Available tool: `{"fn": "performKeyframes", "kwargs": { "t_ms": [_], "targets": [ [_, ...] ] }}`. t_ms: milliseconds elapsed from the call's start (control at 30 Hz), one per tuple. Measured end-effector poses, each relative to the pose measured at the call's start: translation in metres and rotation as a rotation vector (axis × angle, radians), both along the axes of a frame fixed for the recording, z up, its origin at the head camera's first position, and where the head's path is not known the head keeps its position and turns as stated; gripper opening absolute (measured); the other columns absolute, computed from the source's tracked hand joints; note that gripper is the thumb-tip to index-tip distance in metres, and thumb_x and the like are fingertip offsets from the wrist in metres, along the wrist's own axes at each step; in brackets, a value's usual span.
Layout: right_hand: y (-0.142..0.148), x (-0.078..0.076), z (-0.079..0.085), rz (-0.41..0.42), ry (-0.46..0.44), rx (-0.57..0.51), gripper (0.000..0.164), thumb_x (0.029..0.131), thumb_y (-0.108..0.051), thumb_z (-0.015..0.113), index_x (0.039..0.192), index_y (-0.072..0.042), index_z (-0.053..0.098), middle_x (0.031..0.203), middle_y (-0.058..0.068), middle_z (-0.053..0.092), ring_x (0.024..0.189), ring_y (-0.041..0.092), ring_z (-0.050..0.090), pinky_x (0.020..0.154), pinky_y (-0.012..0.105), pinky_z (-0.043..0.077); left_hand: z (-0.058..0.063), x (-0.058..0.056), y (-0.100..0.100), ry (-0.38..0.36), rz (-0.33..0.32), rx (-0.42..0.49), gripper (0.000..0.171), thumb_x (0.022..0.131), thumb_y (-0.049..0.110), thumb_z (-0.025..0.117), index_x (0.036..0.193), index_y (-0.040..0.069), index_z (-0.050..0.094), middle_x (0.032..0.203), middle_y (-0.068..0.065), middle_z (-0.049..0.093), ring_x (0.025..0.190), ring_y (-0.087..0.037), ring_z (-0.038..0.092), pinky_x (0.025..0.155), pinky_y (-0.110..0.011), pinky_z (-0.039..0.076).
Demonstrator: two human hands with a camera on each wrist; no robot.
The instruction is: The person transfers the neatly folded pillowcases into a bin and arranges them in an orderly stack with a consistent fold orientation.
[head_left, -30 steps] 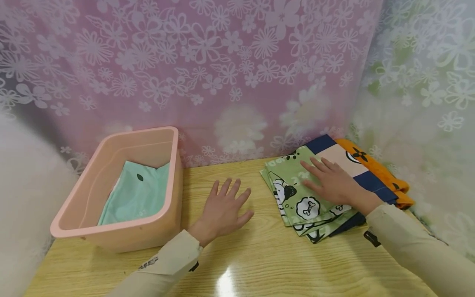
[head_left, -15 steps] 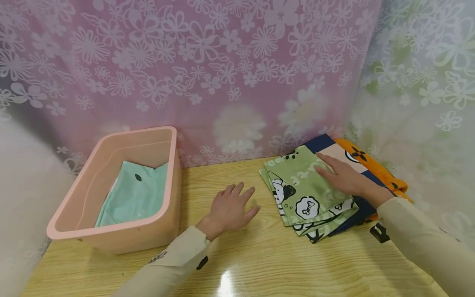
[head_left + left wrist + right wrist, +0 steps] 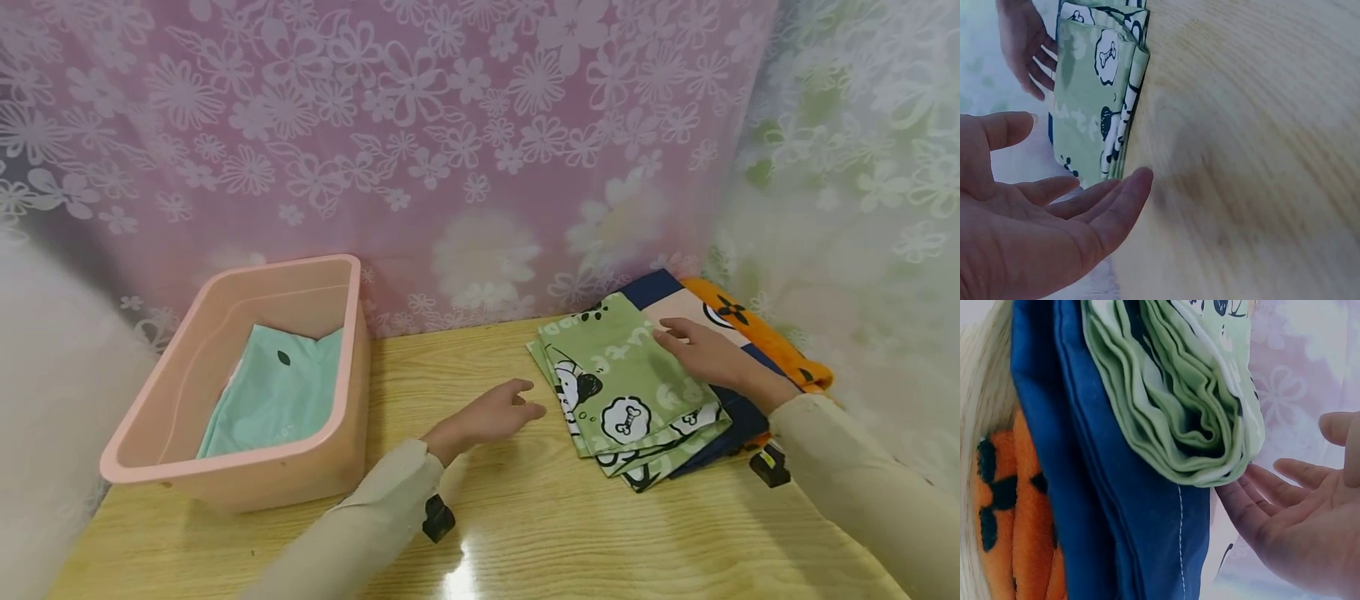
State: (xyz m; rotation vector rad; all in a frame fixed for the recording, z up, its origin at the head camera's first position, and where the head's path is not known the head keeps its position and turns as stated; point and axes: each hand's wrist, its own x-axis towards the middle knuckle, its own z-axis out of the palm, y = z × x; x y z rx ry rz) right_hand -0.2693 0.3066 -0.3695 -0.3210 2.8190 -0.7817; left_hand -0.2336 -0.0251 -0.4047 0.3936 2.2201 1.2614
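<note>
The green cloth (image 3: pixel 626 367), printed with cartoons and bones, lies folded in several layers, partly on the blue cloth (image 3: pixel 1094 481); its left edge seems to meet the table (image 3: pixel 570 542).

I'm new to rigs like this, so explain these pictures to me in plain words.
There is no robot here: a person works with a bare left hand and right hand. The wide view comes from a camera on the head, looking forward and down; each close view comes from a camera on one wrist. On the table, a pink tub holds a mint cloth. At the other end, a folded green cloth lies partly on a blue cloth, with an orange cloth showing beyond. Neither hand grips anything; the right fingertips are at the green cloth's edge.
</note>
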Motion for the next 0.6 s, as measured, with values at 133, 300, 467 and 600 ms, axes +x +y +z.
{"fn": "performKeyframes", "kwargs": {
  "t_ms": [133, 300, 467, 600],
  "targets": [
    [0.001, -0.002, -0.002, -0.015, -0.016, -0.015, 0.069, 0.104, -0.042, 0.030, 0.144, 0.013, 0.021, 0.138, 0.040, 0.031, 0.120, 0.055, 0.037, 0.093, 0.065, 0.035, -0.010, -0.006, 0.005, -0.173, 0.071, 0.153, 0.061, 0.097, 0.030, 0.055, 0.147, 0.004, 0.032, 0.129, -0.015, 0.052, 0.116, -0.028, 0.053, 0.090, -0.044, 0.048],
    [0.003, -0.006, -0.007, -0.033, -0.041, -0.047, 0.069, 0.104, -0.040, 0.030, 0.143, 0.016, 0.022, 0.139, 0.040, 0.029, 0.122, 0.054, 0.035, 0.097, 0.063, 0.033, -0.021, -0.013, 0.009, -0.342, 0.211, 0.337, 0.057, 0.096, 0.019, 0.055, 0.145, -0.001, 0.032, 0.122, -0.018, 0.054, 0.106, -0.030, 0.058, 0.087, -0.044, 0.050],
    [0.003, -0.008, -0.009, -0.057, -0.031, -0.046, 0.065, 0.105, -0.036, 0.032, 0.139, 0.019, 0.027, 0.136, 0.040, 0.033, 0.119, 0.052, 0.040, 0.096, 0.061, 0.036, -0.024, -0.019, 0.015, -0.441, 0.278, 0.425, 0.051, 0.096, 0.019, 0.053, 0.140, -0.002, 0.039, 0.122, -0.024, 0.056, 0.104, -0.035, 0.061, 0.085, -0.044, 0.052],
    [0.002, -0.008, -0.011, -0.073, -0.027, -0.053, 0.061, 0.105, -0.031, 0.034, 0.136, 0.020, 0.031, 0.133, 0.039, 0.038, 0.114, 0.049, 0.045, 0.094, 0.059, 0.039, -0.024, -0.022, 0.022, -0.485, 0.308, 0.463, 0.055, 0.096, 0.021, 0.054, 0.141, -0.005, 0.036, 0.116, -0.024, 0.059, 0.104, -0.036, 0.061, 0.086, -0.044, 0.051]
  ]
}}
